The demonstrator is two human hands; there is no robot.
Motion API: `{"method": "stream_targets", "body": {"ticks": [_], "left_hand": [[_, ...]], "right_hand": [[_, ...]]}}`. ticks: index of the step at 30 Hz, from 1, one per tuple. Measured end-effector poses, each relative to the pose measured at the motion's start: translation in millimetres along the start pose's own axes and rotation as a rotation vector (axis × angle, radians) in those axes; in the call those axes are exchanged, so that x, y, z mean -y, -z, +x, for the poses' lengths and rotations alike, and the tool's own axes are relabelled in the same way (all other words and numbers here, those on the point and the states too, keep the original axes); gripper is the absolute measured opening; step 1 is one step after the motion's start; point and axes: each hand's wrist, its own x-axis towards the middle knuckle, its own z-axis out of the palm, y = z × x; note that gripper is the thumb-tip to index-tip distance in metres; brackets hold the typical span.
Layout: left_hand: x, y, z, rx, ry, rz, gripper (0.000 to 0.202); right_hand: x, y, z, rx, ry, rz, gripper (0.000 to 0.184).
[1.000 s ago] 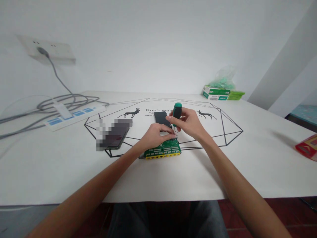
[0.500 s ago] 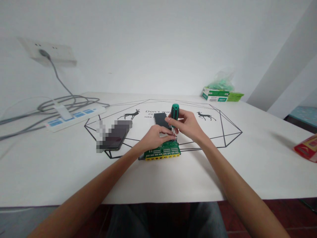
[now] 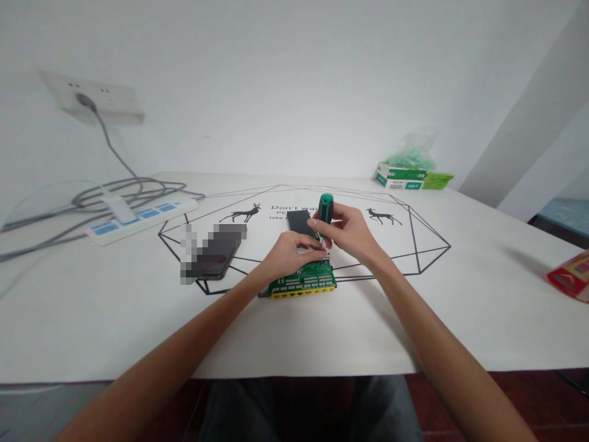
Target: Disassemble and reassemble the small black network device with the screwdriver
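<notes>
A green circuit board with a row of yellow ports along its near edge lies flat at the middle of the table. Over its far right corner, my right hand grips a screwdriver by its green-and-black handle. The screwdriver stands nearly upright, shaft down toward the board. My left hand reaches over the board's far left part, thumb and forefinger closed together beside the screwdriver's tip. Whatever those fingertips pinch is too small to make out. Just behind the hands lies a black flat rectangular piece, partly covered by fingers.
A phone, partly pixelated, lies left of the board. Farther left are a white power strip and coiled grey cables. Green-and-white boxes with a plastic bag stand at the back right. A red packet sits at the right edge.
Both hands, the screwdriver and the board keep nearly the same places. The whole view has shifted very slightly.
</notes>
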Motion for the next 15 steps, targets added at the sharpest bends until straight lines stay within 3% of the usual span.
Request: {"method": "stream_targets", "body": {"ticks": [7, 15], "left_hand": [[-0.8, 0.6, -2.2, 0.023, -0.074, 0.04, 0.013], [0.4, 0.7, -0.8, 0.002, -0.06, 0.047, 0.012]], "right_hand": [[-2.8, 0.0, 0.3, 0.004, -0.037, 0.01, 0.028], [0.9, -2.4, -0.5, -0.031, -0.031, 0.027, 0.029]]}}
